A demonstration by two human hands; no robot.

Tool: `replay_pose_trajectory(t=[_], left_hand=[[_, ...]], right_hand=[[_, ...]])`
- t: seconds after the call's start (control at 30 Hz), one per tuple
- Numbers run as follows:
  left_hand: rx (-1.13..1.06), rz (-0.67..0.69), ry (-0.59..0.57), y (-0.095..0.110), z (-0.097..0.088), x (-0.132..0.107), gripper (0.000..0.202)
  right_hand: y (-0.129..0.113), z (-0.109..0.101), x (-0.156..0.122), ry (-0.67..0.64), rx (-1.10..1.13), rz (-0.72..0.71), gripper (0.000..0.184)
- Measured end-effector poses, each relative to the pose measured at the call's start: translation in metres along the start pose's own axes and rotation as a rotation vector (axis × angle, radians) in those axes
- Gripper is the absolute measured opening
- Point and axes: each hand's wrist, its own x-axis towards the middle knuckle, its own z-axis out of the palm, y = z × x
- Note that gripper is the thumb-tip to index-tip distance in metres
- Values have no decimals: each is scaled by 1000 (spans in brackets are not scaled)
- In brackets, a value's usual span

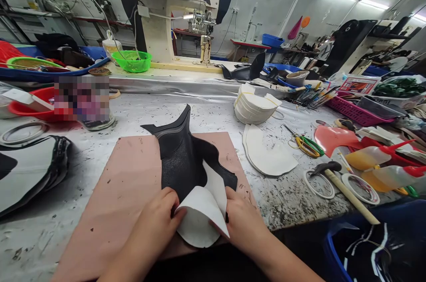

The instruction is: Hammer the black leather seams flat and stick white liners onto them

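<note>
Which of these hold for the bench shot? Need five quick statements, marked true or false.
1. The left hand and right hand both touch the white piece. True.
2. The white piece lies completely flat. False: the white piece is bent into a curve.
3. The black piece is over a pinkish board. True.
4. The right hand grips the hammer. False: the hammer lies off to the right, apart from both hands.
5. The stack of white pieces is left of the black piece. False: the stack of white pieces is to its right, farther back.
</note>
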Motion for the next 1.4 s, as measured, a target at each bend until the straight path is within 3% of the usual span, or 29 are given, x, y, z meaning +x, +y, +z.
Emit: replay_pose_trajectory(t=[0.07,0.17,0.23,0.27,0.33,0.4,0.53,0.7,0.83,0.9,0.97,1.07,1.13,1.27,1.4], left_hand=[[209,56,111,-7,-1,-4,15],[500,179,437,-18,-3,-13,16],[527,410,619,-16,0,-19,22],[494,562,657,-12,4,-22,25],[442,842,614,1,17,-24,24],[510,944,522,12,32,-22,29],[662,906,444,15,50,-14,43],[668,963,401,18,36,-4,37],[597,880,169,41,27,11,43],[567,812,91,48,31,21,25],[521,778,132,49,37,29,20],[470,788,368,41,44,35,32],[510,795,433,35,45,37,42],[585,769,332,31,45,41,56],[580,558,166,41,45,56,54]], right_hand=[[1,0,1,7,58,48,23],[5,-4,2,24,193,91,36],[7,-8,3,33,255,92,47],[7,-11,5,35,268,93,51],[9,-18,11,35,274,98,50],[14,-26,21,34,264,110,37],[32,-39,48,50,193,166,6],[50,-40,65,35,226,167,15],[49,-39,65,53,221,145,15],[48,-39,65,61,209,136,15],[46,-38,65,69,190,134,16],[45,-37,66,89,153,126,17],[44,-36,65,110,131,115,15],[41,-32,58,144,99,82,15],[34,-15,49,232,-5,44,27]])
